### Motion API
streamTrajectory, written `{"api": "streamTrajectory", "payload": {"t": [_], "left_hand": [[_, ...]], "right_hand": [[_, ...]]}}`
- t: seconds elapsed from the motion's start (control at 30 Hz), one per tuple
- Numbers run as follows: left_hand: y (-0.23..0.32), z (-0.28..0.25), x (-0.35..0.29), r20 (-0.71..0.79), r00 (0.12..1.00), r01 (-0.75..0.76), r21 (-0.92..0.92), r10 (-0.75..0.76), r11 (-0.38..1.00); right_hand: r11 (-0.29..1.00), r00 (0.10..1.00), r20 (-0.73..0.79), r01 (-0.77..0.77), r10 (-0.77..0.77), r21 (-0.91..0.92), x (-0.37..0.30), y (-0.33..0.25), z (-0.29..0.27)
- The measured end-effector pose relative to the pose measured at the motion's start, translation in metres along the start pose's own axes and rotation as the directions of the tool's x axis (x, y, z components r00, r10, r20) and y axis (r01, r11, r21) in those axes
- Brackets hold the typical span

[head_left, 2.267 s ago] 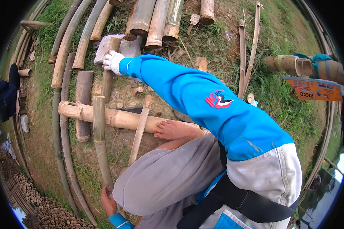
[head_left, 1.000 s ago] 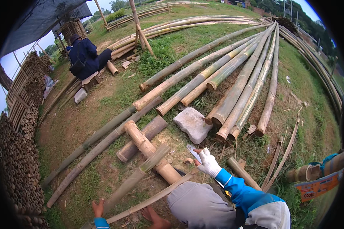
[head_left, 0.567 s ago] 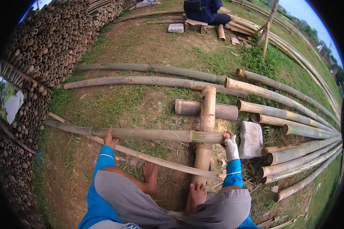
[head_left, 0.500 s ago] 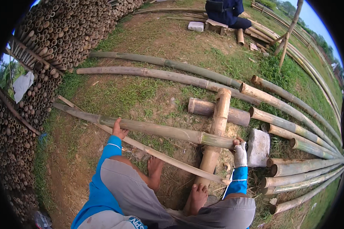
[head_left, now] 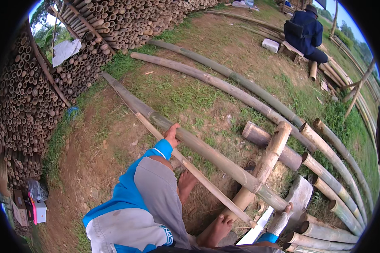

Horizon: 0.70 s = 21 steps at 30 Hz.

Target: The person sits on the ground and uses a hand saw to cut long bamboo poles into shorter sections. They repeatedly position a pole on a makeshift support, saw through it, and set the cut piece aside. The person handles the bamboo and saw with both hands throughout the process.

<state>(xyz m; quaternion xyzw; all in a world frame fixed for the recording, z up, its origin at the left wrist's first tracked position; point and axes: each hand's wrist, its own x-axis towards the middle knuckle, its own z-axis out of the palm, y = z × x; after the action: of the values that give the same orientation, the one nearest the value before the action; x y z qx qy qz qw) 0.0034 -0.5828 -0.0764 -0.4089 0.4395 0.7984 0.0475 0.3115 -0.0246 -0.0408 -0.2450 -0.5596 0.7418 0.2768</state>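
Bamboo pole over crosspiece

We noted the bamboo pole crossing atop the crosspiece. Left of the crosspiece, our left hand had its fingers wrapped round the pole; right of it, our gloved right hand's fingers gripped the pole's end.

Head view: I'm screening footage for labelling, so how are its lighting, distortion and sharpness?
Head view: soft daylight, no hard-edged shadows evident; head view: fisheye distortion bows the long grey-green bamboo poles, and the rim falls to black; head view: the flat whitish blade looks washed out, and the white-gloved right hand seems softer than the bare left hand.
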Motion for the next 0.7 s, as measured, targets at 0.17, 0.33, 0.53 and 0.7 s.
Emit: {"api": "streamTrajectory", "payload": {"t": [0.17,0.33,0.53,0.7], "left_hand": [[-0.004,0.038,-0.015,0.142,0.99,-0.014,0.091,0.001,0.996],[0.02,0.089,-0.004,0.27,0.962,-0.097,0.202,0.04,0.975],[0.069,0.144,0.051,0.384,0.905,-0.215,0.043,0.183,0.976],[0.004,0.217,-0.018,0.476,0.866,0.055,0.215,-0.154,0.975]], "right_hand": [[0.994,0.994,-0.007,0.113,-0.113,-0.014,-0.065,-0.019,0.01],[0.999,0.995,-0.1,-0.031,0.029,-0.023,-0.062,-0.01,0.013],[0.997,0.984,-0.175,0.0,-0.013,-0.073,0.006,-0.074,0.074],[0.996,0.991,-0.133,-0.008,-0.004,-0.091,0.066,-0.063,0.045]]}}
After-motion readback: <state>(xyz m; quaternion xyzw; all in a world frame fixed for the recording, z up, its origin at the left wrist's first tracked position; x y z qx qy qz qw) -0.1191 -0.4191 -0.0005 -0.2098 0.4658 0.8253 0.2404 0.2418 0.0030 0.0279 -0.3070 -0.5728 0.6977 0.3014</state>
